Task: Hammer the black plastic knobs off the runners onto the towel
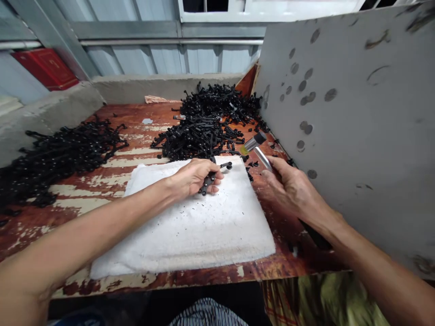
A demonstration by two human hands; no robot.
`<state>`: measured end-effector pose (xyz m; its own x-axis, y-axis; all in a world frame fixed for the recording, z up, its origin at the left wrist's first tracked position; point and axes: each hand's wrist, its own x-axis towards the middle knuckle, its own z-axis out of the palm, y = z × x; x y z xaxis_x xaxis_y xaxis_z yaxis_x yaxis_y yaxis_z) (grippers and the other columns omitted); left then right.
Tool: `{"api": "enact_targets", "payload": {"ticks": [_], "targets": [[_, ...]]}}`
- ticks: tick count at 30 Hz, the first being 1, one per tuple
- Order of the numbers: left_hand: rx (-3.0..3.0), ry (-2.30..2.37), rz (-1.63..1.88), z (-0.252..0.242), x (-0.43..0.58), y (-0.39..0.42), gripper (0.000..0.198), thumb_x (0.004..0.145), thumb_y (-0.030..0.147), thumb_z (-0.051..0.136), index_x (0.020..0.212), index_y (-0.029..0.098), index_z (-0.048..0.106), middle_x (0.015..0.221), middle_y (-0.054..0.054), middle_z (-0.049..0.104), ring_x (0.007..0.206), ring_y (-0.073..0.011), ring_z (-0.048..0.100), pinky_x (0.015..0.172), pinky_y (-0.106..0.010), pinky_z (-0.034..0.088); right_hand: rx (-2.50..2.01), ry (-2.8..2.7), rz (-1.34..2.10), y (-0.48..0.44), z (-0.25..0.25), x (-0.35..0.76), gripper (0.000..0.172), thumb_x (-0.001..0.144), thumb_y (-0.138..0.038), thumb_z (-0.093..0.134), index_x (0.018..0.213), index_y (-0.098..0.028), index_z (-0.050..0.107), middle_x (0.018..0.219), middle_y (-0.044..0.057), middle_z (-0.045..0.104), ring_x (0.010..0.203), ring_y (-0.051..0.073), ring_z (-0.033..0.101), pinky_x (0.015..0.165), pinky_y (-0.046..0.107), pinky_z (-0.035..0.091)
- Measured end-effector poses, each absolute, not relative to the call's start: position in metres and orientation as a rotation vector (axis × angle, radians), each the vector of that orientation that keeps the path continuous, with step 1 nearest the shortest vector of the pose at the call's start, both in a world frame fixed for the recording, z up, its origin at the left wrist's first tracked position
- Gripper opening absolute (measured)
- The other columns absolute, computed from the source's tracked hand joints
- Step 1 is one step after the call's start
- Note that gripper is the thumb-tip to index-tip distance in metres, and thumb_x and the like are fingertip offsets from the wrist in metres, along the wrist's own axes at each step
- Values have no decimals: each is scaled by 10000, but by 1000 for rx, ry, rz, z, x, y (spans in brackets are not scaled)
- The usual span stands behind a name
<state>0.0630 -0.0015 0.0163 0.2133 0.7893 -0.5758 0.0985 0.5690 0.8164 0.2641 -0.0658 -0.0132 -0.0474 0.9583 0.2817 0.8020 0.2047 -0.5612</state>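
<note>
My left hand point(200, 177) is closed around several small black parts point(208, 182), slim pieces with rounded knobs at their ends. One of them sticks out to the right past my fingers. Beneath that hand lies a folded white towel point(217, 235) sprinkled with tiny dark bits. In my right hand point(288, 183) is a small mallet point(255, 142), gripped by its metal handle. Its head has a black face on one end and a yellowish one on the other, and it is raised near the towel's far right corner.
A large heap of like black parts point(200, 131) rises behind the towel, and another heap point(64, 154) spreads at the left. A grey spotted panel point(356, 136) stands along the right side. The worn reddish tabletop point(132, 140) meets a low concrete ledge point(136, 88).
</note>
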Motion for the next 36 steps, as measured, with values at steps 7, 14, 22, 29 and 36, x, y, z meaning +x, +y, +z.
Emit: {"api": "enact_targets", "payload": {"ticks": [7,14,22,29,36], "targets": [[518,1283,872,21,33,-25,156,869,-10,433,756,90,476,631,-12,505,486,-107,467,445,-284,498,-1975,-1916,486,-30,-31,266,162,873,-186,502,936,-105,627,776,64,602,667,156,500,607,250,310],[440,1323,893,12,18,-47,142,870,-22,440,755,46,487,702,-86,574,603,-158,600,577,-303,552,-1980,-1950,533,-12,-38,263,265,777,-106,535,991,-122,690,747,53,613,672,160,533,595,221,314],[720,1382,731,17,-15,-70,90,844,65,594,774,51,538,858,-108,623,793,-151,621,699,-212,530,-2031,-1908,558,-9,-40,268,202,800,-68,523,913,-73,690,615,13,498,551,109,407,561,223,282],[1016,1515,669,15,-33,-92,629,676,473,761,1180,188,516,1245,-85,561,1066,-203,566,845,-269,504,-1967,-1891,640,-6,-41,270,221,795,-71,560,967,-102,695,609,-17,507,539,94,431,569,209,306],[2128,1641,584,-18,-59,-67,537,841,561,457,1199,163,499,1159,-124,544,986,-269,517,826,-424,440,-1969,-1816,673,-6,-39,263,191,813,-62,545,920,-113,694,572,-38,454,511,91,380,552,214,297]]}}
